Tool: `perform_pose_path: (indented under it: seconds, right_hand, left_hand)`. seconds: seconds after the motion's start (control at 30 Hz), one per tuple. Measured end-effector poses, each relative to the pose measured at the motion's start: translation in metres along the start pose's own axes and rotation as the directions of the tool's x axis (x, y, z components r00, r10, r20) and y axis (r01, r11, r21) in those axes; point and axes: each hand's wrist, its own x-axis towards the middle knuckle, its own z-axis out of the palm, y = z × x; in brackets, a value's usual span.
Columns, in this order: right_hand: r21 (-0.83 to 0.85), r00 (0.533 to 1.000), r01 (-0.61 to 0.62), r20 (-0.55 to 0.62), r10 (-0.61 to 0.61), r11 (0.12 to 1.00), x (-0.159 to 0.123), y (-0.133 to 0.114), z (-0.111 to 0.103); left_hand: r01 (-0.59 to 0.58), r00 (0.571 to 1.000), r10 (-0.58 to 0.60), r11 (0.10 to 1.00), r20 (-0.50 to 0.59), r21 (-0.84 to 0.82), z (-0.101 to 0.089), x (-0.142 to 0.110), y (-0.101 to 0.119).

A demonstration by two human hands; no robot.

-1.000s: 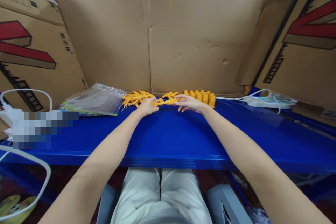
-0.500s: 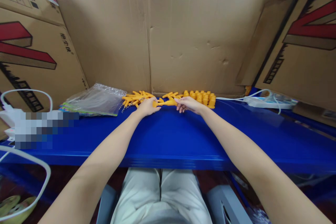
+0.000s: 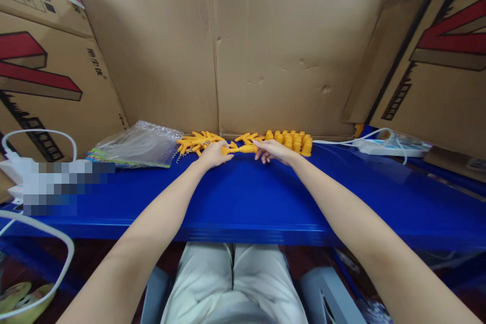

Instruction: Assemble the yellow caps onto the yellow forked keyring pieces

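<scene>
Between my two hands, a slim orange plastic piece [image 3: 243,149] lies level just above or on the blue table. My left hand [image 3: 215,155] is closed around its left end. The right end is pinched in the fingers of my right hand [image 3: 270,150], whose lower fingers are loosely curled. Behind my left hand lies a pile of orange branching pieces [image 3: 197,137], with small metal chains [image 3: 177,157] at its left side. Several orange upright pieces [image 3: 290,137] stand in rows by my right hand. A few loose orange sticks [image 3: 248,137] lie behind the held piece.
The blue table [image 3: 243,202] runs across in front of me. Clear plastic bags [image 3: 136,142] lie at the left. A cardboard wall [image 3: 288,61] closes off the back. A white power strip [image 3: 395,148] with cables is at the right, and a white cable [image 3: 64,243] loops at the near left.
The fingers of my right hand have shifted slightly on the orange piece, with the lower ones a little more spread. My left hand stays nearly where it was.
</scene>
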Motion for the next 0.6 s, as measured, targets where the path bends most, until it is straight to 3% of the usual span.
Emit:
perform_pose_path:
  seconds: [0.1,0.17,0.23,0.3,0.37,0.6]
  right_hand:
    - [-0.219,0.966,0.225,-0.08,-0.247,0.949,0.006,0.005,0.0]
    - [-0.45,0.886,0.383,-0.069,-0.459,0.807,0.007,0.006,0.002]
    - [-0.648,0.825,0.436,0.01,-0.565,0.625,0.006,0.003,0.004]
    - [-0.758,0.814,0.421,0.073,-0.576,0.499,0.004,-0.002,0.007]
    - [-0.795,0.811,0.418,0.109,-0.574,0.44,0.0,-0.006,0.009]
    - [-0.776,0.814,0.434,0.12,-0.568,0.459,-0.004,-0.01,0.009]
  left_hand:
    - [0.005,1.0,-0.005,1.0,-0.006,-0.019,0.001,0.001,-0.001]
    - [0.008,1.0,-0.008,0.999,0.006,-0.041,0.001,0.001,-0.001]
    - [0.014,1.0,-0.013,0.998,0.017,-0.066,0.001,0.001,-0.001]
    - [0.017,1.0,-0.015,0.996,0.021,-0.087,0.001,0.0,0.0]
    - [0.019,1.0,-0.017,0.995,0.022,-0.102,0.001,0.0,0.001]
    - [0.008,1.0,-0.008,0.997,0.003,-0.082,0.0,-0.001,0.003]
